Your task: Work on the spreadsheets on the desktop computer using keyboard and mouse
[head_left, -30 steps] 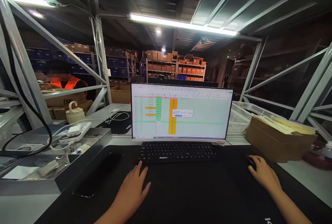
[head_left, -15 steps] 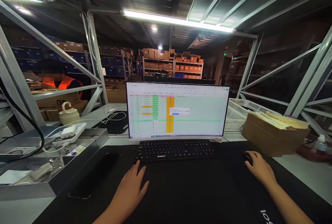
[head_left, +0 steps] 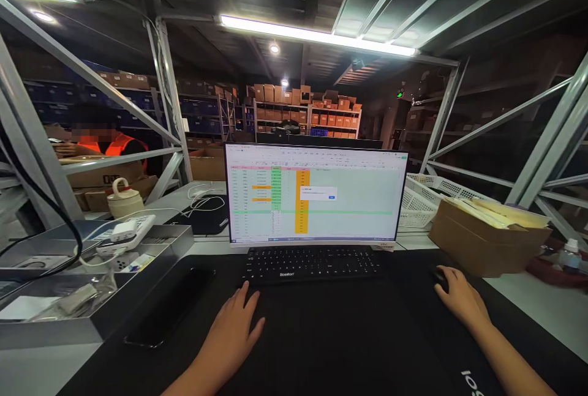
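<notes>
My left hand [head_left: 232, 335] lies flat on the black desk mat [head_left: 331, 341], fingers stretched out, just in front of the black keyboard [head_left: 312, 262]. It holds nothing. My right hand [head_left: 462, 299] rests curved over a dark mouse [head_left: 439, 278] at the mat's right side. Behind the keyboard stands a wide monitor [head_left: 315, 194] showing a spreadsheet with green and orange columns and a small dialog box near its middle.
A black phone [head_left: 171, 307] lies left of my hand. A grey tray [head_left: 151, 261] with a white handset and cables sits at left. A cardboard box [head_left: 487, 237] and white basket [head_left: 420, 200] stand at right. A person in an orange vest [head_left: 114, 145] is behind the rack.
The dialog box on the screen has changed to a wider, plainer one. Both hands stay where they were; the view shifted slightly.
</notes>
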{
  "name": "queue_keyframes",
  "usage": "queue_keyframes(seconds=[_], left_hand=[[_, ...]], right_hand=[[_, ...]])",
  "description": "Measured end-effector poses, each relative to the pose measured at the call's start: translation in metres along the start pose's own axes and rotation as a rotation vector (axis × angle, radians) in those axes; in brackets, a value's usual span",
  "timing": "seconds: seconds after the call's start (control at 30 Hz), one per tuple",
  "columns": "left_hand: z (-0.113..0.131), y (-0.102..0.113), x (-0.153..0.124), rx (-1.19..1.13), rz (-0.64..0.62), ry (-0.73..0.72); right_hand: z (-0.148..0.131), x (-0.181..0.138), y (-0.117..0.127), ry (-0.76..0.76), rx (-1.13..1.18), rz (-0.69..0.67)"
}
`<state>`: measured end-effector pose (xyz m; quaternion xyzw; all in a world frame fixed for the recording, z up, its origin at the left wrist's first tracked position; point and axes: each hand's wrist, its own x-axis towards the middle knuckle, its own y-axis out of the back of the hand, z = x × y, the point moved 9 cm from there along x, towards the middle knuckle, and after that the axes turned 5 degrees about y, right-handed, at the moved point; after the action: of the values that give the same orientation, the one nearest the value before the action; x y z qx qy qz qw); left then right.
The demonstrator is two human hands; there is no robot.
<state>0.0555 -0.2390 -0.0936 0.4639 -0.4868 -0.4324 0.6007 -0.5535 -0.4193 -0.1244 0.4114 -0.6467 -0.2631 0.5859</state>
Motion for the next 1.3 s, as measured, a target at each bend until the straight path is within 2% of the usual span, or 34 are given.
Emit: queue_keyframes(seconds=[0.23,0.87,1.3], left_hand=[[0.002,0.006,-0.003,-0.027,-0.007,0.005],[0.007,0.011,-0.006,0.034,-0.088,0.034],[0.006,0.011,-0.006,0.013,-0.056,0.031]], right_hand=[[0.005,0.003,-0.012,0.045,0.065,-0.005],[0.014,0.009,-0.024,0.024,0.077,-0.003],[0.012,0.011,-0.025,0.043,0.098,0.007]])
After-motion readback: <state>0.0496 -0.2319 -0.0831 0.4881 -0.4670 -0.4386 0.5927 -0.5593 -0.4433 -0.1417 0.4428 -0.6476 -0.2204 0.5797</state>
